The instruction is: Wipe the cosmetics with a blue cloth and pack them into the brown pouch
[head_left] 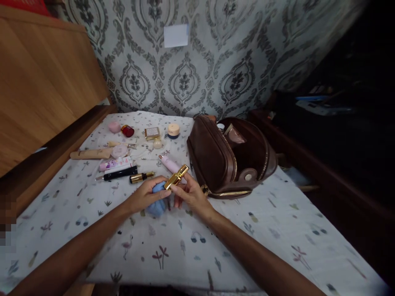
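My right hand pinches a gold tube, tilted up toward the right, just above the patterned white cloth. My left hand is closed on a blue cloth pressed against the tube's lower end. Both hands meet in the middle of the table, just left of an open brown bag.
Cosmetics lie behind the hands: a pink tube, a black pen-like stick, a small gold tube, a red pot, a cream jar, a wooden-coloured handle. A wooden headboard stands left; dark furniture lies right.
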`<action>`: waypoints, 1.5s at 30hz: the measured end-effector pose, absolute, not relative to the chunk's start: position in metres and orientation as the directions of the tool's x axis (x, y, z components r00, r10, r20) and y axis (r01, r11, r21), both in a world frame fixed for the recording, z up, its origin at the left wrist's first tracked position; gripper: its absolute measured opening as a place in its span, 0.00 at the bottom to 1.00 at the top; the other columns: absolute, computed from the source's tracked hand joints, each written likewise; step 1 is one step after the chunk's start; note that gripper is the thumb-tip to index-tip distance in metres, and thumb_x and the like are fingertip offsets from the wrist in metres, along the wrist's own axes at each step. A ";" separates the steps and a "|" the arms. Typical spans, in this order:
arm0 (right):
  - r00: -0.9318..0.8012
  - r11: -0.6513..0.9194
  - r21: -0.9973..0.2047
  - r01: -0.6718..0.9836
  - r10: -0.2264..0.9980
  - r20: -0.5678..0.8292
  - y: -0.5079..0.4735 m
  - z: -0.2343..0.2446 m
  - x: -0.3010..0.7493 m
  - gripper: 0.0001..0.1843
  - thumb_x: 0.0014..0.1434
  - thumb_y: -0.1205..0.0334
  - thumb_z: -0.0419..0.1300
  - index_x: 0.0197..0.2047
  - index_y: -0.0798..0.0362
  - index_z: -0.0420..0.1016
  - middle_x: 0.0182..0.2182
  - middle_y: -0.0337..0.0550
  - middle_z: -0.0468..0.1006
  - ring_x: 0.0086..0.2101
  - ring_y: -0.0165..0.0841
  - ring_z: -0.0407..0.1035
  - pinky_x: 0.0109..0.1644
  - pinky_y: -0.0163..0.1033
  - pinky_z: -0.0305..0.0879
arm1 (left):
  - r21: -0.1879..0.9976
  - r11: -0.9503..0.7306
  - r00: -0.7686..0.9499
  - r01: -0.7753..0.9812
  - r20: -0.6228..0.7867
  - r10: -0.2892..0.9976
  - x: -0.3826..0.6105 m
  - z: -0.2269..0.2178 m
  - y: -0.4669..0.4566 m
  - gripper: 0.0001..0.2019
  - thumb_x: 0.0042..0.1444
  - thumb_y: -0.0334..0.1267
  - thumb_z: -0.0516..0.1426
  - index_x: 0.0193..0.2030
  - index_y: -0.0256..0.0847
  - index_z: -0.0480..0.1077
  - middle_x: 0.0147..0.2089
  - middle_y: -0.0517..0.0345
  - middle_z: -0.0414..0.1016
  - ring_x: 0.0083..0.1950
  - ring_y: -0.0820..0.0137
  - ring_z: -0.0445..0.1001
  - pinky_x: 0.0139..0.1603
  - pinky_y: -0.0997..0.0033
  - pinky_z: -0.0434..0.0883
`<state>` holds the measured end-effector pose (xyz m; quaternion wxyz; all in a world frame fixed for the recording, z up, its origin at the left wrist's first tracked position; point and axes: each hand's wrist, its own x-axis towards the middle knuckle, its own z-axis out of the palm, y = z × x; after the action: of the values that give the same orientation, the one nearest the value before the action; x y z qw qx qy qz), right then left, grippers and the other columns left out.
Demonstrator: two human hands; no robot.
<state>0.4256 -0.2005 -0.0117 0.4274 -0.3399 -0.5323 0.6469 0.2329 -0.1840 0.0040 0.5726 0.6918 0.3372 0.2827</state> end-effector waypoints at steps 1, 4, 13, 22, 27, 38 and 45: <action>-0.398 -0.050 -0.983 -0.179 0.917 0.025 -0.200 -0.012 0.426 0.37 0.56 0.40 0.66 0.60 0.50 0.60 0.22 0.30 0.74 0.17 0.26 0.66 0.19 0.30 0.59 | 0.983 -0.109 0.613 0.147 -0.004 0.790 0.232 0.005 -0.184 0.19 0.61 0.50 0.59 0.49 0.38 0.74 0.42 0.55 0.76 0.42 0.66 0.73 0.43 0.70 0.69; -0.314 0.031 -0.984 -0.175 0.946 0.086 -0.199 -0.010 0.428 0.30 0.57 0.40 0.65 0.54 0.51 0.66 0.24 0.31 0.71 0.16 0.23 0.60 0.17 0.29 0.53 | 0.978 -0.082 0.585 0.190 -0.045 0.810 0.231 0.008 -0.183 0.19 0.60 0.50 0.59 0.50 0.38 0.74 0.42 0.55 0.75 0.41 0.67 0.72 0.40 0.71 0.68; -0.075 0.127 -0.962 -0.241 0.986 0.149 -0.197 -0.004 0.433 0.21 0.57 0.45 0.66 0.44 0.52 0.72 0.27 0.35 0.74 0.21 0.25 0.66 0.21 0.30 0.56 | 0.977 -0.049 0.463 0.208 -0.054 0.885 0.230 0.011 -0.178 0.20 0.53 0.49 0.63 0.48 0.38 0.72 0.35 0.59 0.73 0.36 0.70 0.70 0.36 0.73 0.66; -0.077 0.098 -0.966 -0.238 0.990 0.119 -0.196 -0.007 0.432 0.22 0.55 0.43 0.67 0.39 0.53 0.70 0.27 0.36 0.76 0.22 0.26 0.67 0.21 0.30 0.56 | 0.937 -0.163 0.388 0.310 0.032 0.921 0.228 0.013 -0.178 0.18 0.56 0.49 0.60 0.48 0.40 0.73 0.32 0.62 0.72 0.33 0.71 0.69 0.35 0.73 0.66; -0.045 0.100 -0.975 -0.197 0.993 0.111 -0.197 -0.010 0.430 0.22 0.56 0.43 0.67 0.37 0.52 0.68 0.25 0.35 0.74 0.20 0.26 0.66 0.21 0.30 0.55 | 0.879 -0.180 0.096 0.441 0.153 0.984 0.224 0.015 -0.180 0.19 0.63 0.52 0.54 0.53 0.41 0.68 0.29 0.65 0.65 0.26 0.73 0.63 0.27 0.74 0.62; -0.191 0.220 -0.973 -0.063 0.955 0.228 -0.210 -0.011 0.425 0.16 0.62 0.47 0.61 0.36 0.52 0.68 0.27 0.35 0.68 0.27 0.28 0.64 0.31 0.34 0.63 | 0.488 -0.684 0.597 0.543 0.348 0.723 0.236 -0.008 -0.194 0.26 0.65 0.51 0.55 0.65 0.42 0.60 0.58 0.43 0.73 0.58 0.54 0.72 0.58 0.52 0.70; -0.302 0.308 -0.950 0.042 0.911 0.282 -0.212 -0.002 0.432 0.11 0.65 0.53 0.58 0.43 0.53 0.72 0.29 0.36 0.71 0.30 0.30 0.67 0.34 0.35 0.63 | 0.788 -0.411 0.584 0.459 0.082 0.808 0.230 0.012 -0.183 0.23 0.55 0.48 0.63 0.55 0.42 0.70 0.52 0.50 0.77 0.52 0.58 0.76 0.54 0.60 0.72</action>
<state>0.4317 -0.2120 -0.0017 0.4677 -0.3610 -0.6598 0.4643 0.2296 -0.1828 0.0121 0.3750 0.8070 0.3924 0.2329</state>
